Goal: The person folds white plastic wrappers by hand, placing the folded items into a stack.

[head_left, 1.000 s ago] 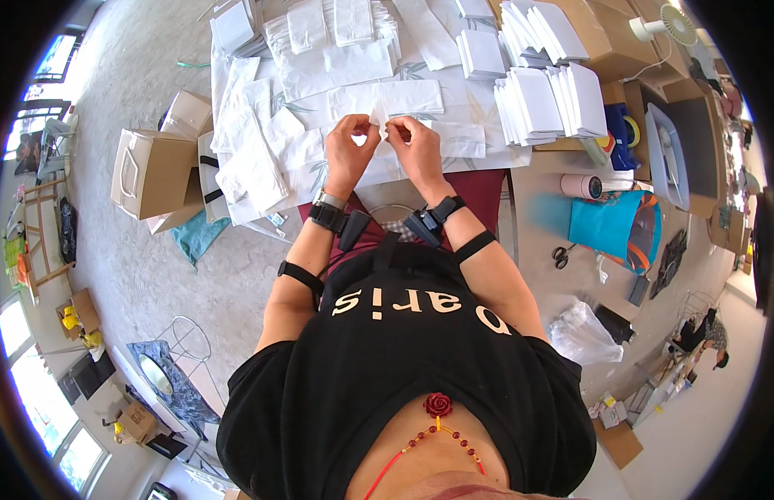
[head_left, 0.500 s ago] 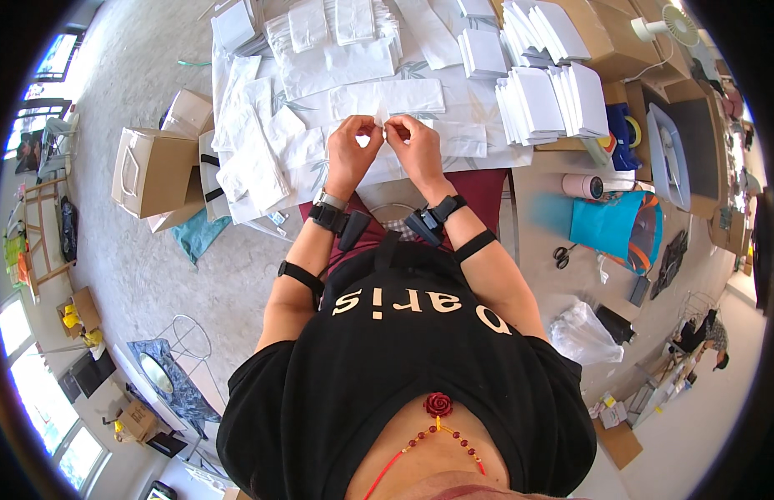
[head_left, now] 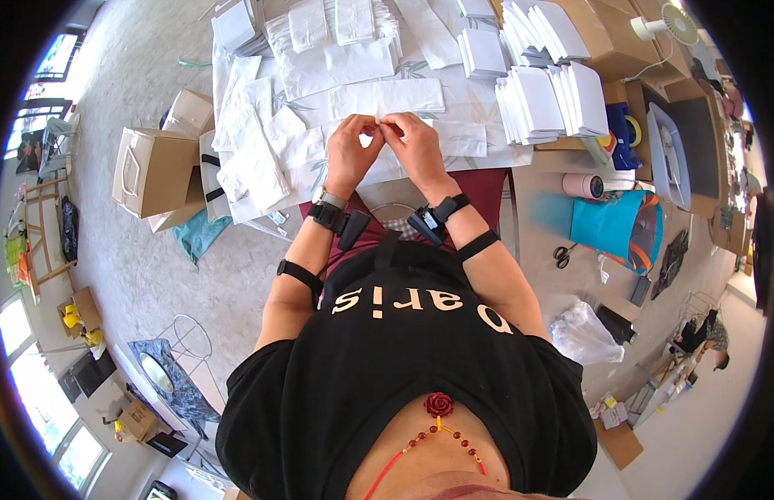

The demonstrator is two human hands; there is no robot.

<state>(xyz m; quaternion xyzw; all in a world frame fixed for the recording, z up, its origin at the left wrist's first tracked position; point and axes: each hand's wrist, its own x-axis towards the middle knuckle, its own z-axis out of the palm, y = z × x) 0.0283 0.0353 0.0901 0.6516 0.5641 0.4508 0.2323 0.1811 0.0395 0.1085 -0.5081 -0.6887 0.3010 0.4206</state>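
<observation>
Left hand (head_left: pixel 350 153) and right hand (head_left: pixel 417 148) meet above the table edge, fingertips (head_left: pixel 372 126) pinched together on a small white paper piece (head_left: pixel 378 122) — held between the thumbs and forefingers of both hands, just where the two hands touch. Directly beyond the fingertips lies a flat white paper bag (head_left: pixel 387 97); further beyond, overlapping white bags (head_left: pixel 333 62) cover the worktable (head_left: pixel 562 143). To the right of the right hand's fingers stand upright stacks of folded white bags (head_left: pixel 541 100). Well left of the left hand's fingers, brown cardboard boxes (head_left: pixel 153 167) sit on the floor. Near the right wrist — black wrist strap (head_left: pixel 441 212); a matching strap (head_left: pixel 330 215) sits on the left wrist. Right of the fingers and nearer the body, a tape roll (head_left: pixel 583 185) and a teal bag (head_left: pixel 608 227).
</observation>
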